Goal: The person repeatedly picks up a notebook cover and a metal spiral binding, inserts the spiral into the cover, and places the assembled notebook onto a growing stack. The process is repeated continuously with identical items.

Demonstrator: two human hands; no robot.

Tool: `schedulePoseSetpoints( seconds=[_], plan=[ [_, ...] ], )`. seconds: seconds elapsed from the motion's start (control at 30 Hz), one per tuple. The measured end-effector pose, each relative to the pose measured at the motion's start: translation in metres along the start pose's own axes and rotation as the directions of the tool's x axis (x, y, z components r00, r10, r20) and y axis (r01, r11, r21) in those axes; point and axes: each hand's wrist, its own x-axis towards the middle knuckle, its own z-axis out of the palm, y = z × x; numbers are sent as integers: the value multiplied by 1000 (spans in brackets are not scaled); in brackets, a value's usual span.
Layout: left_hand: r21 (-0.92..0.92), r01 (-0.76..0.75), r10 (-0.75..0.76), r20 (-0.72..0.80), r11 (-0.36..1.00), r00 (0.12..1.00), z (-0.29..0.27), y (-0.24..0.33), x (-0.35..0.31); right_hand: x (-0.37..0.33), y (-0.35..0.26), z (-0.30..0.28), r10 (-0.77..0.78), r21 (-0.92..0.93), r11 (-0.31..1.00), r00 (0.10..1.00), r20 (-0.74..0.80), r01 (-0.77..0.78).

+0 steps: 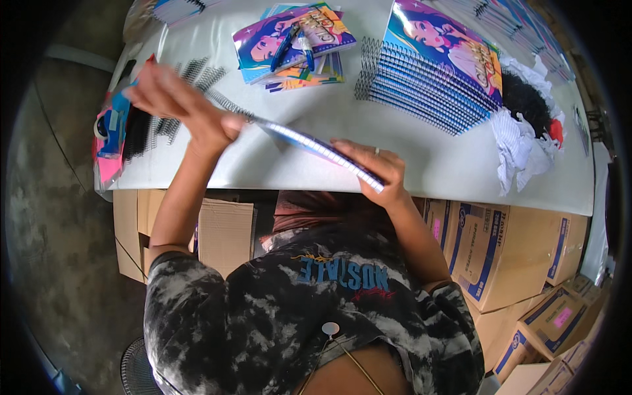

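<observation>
A notebook (316, 146) is tilted on edge above the table, its punched binding edge facing up. My right hand (378, 168) grips it near its right end, fingers on the far side. From the notebook's left end a dark spiral coil (227, 103) sticks out; how far it runs into the holes I cannot tell. My left hand (184, 108) is raised beside that coil, fingers stretched out and blurred by motion. Loose spiral coils (172, 125) lie on the table beneath and beyond my left hand.
A fanned stack of spiral-bound notebooks (428, 85) lies at the far right, beside crumpled white cloth (520, 148). Pens (294, 47) rest on another notebook pile (253, 49). A blue tape dispenser (113, 131) stands at the left edge. Cardboard boxes (507, 250) sit below the table.
</observation>
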Motion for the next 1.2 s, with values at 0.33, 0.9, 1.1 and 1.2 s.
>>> schedulePoseSetpoints(
  seconds=[0.33, 0.9, 1.1, 1.2],
  plan=[
    [-146, 161, -185, -167, 976, 968, 13, 2, -11, 13, -3, 10, -164, 51, 985, 986, 1, 164],
    [-174, 16, -52, -204, 985, 978, 28, 44, -22, 7, -1, 16, -145, 16, 989, 989, 16, 145],
    [-473, -206, 245, 21, 857, 969, 23, 71, -81, 13, 7, 16, -77, -6, 997, 996, -54, 77],
    [-128, -131, 117, -115, 983, 986, 5, 46, -17, 10, 0, 24, -124, -53, 991, 992, -10, 124]
  ],
)
